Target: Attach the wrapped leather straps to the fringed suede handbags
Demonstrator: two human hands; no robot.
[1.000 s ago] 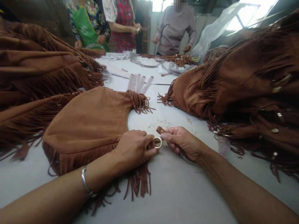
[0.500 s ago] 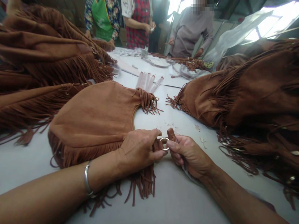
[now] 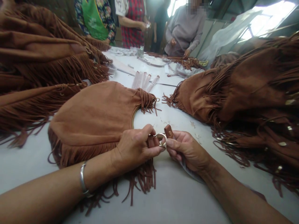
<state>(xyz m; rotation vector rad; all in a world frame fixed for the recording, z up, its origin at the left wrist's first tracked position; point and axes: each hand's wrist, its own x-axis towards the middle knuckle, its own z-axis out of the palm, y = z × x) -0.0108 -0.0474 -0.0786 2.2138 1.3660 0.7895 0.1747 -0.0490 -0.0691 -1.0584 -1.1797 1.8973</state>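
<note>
A metal ring (image 3: 161, 140) is gripped by the left hand (image 3: 136, 147), resting on a fringed suede bag (image 3: 88, 121) on the tabletop (image 3: 28, 161). A leather tab (image 3: 168, 131) is pinched by the right hand (image 3: 187, 149), apparently being looped through; pulling it through seems called for next.

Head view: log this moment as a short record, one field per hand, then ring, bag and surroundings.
Left hand: pinches a brown strap end beside the ring, over the bag's fringe
Right hand: pinches a short brown tab at the ring
Ring: silver-coloured metal ring, between both hands
Bag: tan suede fringed bag, lying on a white table
Rest: piled fringed bags to the right; co-worker in a green apron; co-worker in a grey top
</note>
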